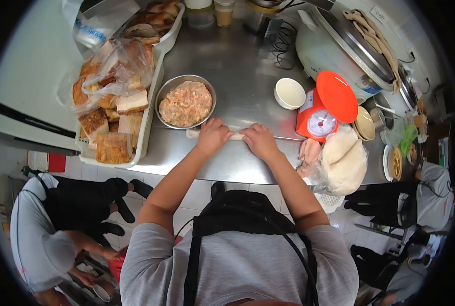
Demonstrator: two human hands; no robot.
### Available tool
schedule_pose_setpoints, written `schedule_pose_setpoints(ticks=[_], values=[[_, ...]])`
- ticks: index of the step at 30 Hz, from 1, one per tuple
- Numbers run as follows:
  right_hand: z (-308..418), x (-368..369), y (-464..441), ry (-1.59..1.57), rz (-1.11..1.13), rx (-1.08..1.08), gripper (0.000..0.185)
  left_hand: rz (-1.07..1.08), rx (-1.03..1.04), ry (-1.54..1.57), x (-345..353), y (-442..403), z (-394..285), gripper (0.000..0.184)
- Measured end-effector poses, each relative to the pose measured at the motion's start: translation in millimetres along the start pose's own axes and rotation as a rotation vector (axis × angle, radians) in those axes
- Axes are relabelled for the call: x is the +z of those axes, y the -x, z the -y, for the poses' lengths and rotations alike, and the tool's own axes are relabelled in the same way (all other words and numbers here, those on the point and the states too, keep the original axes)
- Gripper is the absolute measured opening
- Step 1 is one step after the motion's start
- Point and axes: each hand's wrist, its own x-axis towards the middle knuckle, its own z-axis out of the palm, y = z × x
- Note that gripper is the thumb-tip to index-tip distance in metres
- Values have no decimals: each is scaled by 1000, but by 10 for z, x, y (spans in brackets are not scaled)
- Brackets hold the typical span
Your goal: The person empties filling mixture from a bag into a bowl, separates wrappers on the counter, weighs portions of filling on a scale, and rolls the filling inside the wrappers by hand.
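Observation:
On the steel table lies a thin pale roll of what looks like dough [236, 136], running left to right near the front. My left hand [214, 136] rests over its left part, fingers bent and together on it. Over the right part is my right hand [259, 139], its fingers also bent onto the roll. A short piece of the roll shows between the hands, and its left end sticks out past my left hand. Just behind my left hand stands a steel bowl [215, 104] of minced filling [185, 103].
A white basket [153, 115] of roasted meat stands left. Behind my right hand are a white bowl [290, 94] and a red scale [311, 113]. Bagged dough [343, 158] and pink meat [309, 153] lie right. Other people [44, 229] stand at both sides, off the table.

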Motion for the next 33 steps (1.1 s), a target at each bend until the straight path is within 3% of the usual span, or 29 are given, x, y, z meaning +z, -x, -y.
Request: schedule_pose_setpoints(ticks=[3,6,9,12,24,33], values=[[-44,-25,-109,13,75,59,18,-144,24,-30,-132,-3,-202,22],[3,-68,-172,72,105,89,19,-57,58,6,-65,43,-115,26],[212,-52,-139,143,-199,-13,20,-56,54,51,0,10,-32,23],[181,121,-114,155,-233,-95,23,-67,31,13,48,-15,-12,21],[30,74,-255,37,11,5,19,76,-22,46,39,-67,7,26],[274,33,343,111,30,-92,35,-82,13,-40,-161,383,-371,26]])
